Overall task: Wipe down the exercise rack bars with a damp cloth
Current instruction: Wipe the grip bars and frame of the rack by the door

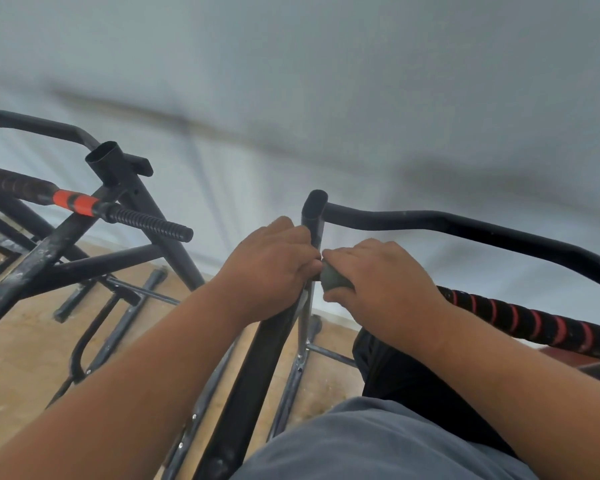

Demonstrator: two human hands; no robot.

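Note:
A black metal exercise rack fills the view. My left hand (269, 268) grips its upright post (314, 216) just below the open top end. My right hand (381, 285) is curled round the near end of a handle bar (534, 323) wrapped in black and red tape; a grey-green wad, probably the cloth (333, 280), shows under its fingers against the bar. The two hands almost touch at the post. A curved black bar (465, 226) runs right from the post top.
On the left stands the rack's other side: an open-topped post (106, 159), a ribbed grip with an orange band (80, 202) and cross braces. Base tubes (125, 320) lie on the tan floor. A pale wall rises behind. My grey shirt and dark trousers fill the bottom.

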